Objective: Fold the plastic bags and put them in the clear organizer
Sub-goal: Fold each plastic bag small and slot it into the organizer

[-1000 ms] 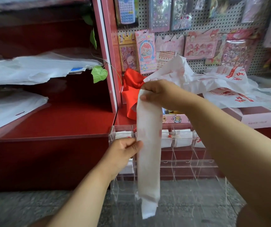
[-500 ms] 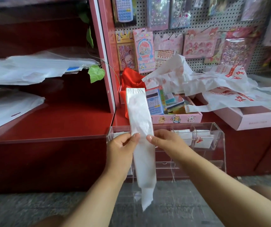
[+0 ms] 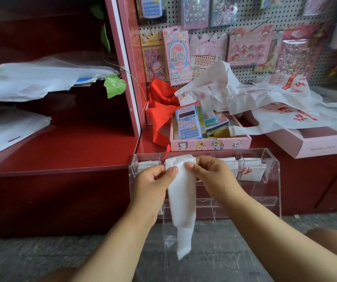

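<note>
A white plastic bag folded into a long strip (image 3: pixel 182 200) hangs in front of the clear organizer (image 3: pixel 273 192). Its top end is doubled over. My left hand (image 3: pixel 153 184) pinches the strip's upper left edge with thumb and fingers. My right hand (image 3: pixel 210 174) pinches the upper right edge at the same height. The strip's tail dangles down to the floor level. Folded white bags (image 3: pixel 253 171) sit in the organizer's top compartments. A heap of loose white bags with red print (image 3: pixel 265 102) lies on the shelf behind.
A pink box (image 3: pixel 210 143) with a blue calculator (image 3: pixel 188 123) stands behind the organizer, beside a red bag (image 3: pixel 161 106). A pink open box (image 3: pixel 310 143) sits at right. White bags (image 3: pixel 31 80) lie on the red shelves at left. A pegboard with stickers rises behind.
My right hand came down from the strip's top end to beside my left hand. The top end, upright half a second ago, now lies folded down between both hands.
</note>
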Available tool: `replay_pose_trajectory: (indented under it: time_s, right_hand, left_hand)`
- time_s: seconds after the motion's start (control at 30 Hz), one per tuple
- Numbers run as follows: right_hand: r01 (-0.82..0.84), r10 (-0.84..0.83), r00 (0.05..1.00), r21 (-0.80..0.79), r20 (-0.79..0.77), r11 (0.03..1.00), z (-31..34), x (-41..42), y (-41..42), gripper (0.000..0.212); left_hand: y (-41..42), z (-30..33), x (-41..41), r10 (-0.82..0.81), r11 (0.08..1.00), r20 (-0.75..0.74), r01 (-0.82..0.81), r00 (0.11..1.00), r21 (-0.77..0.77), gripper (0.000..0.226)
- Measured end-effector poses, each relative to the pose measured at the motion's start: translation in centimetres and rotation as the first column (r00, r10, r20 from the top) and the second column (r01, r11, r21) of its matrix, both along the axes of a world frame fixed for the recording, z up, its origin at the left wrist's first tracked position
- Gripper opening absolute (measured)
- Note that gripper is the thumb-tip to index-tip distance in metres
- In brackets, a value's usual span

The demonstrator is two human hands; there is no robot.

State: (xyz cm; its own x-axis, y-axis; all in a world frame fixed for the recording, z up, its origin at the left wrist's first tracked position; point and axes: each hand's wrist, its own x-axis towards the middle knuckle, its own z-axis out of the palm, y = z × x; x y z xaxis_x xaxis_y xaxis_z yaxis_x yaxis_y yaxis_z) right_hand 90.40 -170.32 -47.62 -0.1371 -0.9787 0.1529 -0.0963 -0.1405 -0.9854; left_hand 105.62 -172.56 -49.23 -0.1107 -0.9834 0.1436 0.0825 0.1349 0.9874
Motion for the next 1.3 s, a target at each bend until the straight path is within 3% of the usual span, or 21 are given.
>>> replay_pose_trajectory:
  time_s: [0.13,0.2,0.3,0.43,0.63,0.87,1.1,1.3]
  right_hand:
    - [0.031,-0.032,0.999,-0.036,-0.021,0.999,0.5,-0.2,0.1,0.023]
    - [0.017,-0.018,0.999,-0.04,-0.031,0.999,0.7,-0.2,0.2,0.024]
    - [0.008,-0.012,0.997,-0.053,-0.079,0.999,0.9,-0.3,0.3,0.023]
    - [-0.02,0.012,0.991,-0.053,-0.135,0.998,1.1,-0.4,0.4,0.022]
    - [0.0,-0.006,0.994,-0.056,-0.106,0.998,1.1,-0.2,0.4,0.022]
    - [-0.052,0.052,0.997,0.009,-0.057,0.999,0.8,-0.6,0.2,0.009]
    - [0.028,-0.025,0.997,0.048,-0.07,0.998,0.5,-1.0,-0.5,0.027]
    - [0.038,-0.037,0.999,0.031,-0.012,0.999,-0.2,-1.0,-1.0,0.025]
  left_hand:
    - [0.1,0.8,0.1,0.196,0.958,0.202,-0.144,0.96,-0.247,0.017]
    - [0.3,1.3,0.4,0.203,0.928,0.281,-0.092,0.938,-0.362,0.01]
    - [0.3,1.5,0.5,0.13,0.904,0.255,-0.009,0.958,-0.428,0.006]
    - [0.6,1.5,0.5,0.031,0.94,0.16,0.025,0.987,-0.341,0.018]
    - [0.5,1.2,0.5,0.135,0.932,0.135,-0.079,0.982,-0.354,0.012]
    - [0.6,1.5,0.5,0.004,0.969,0.095,0.02,0.995,-0.245,0.016]
    - [0.3,1.2,0.4,-0.032,0.994,-0.066,0.025,0.997,-0.107,0.016]
    - [0.7,1.5,-0.2,-0.046,0.998,-0.214,0.054,0.976,0.033,0.024]
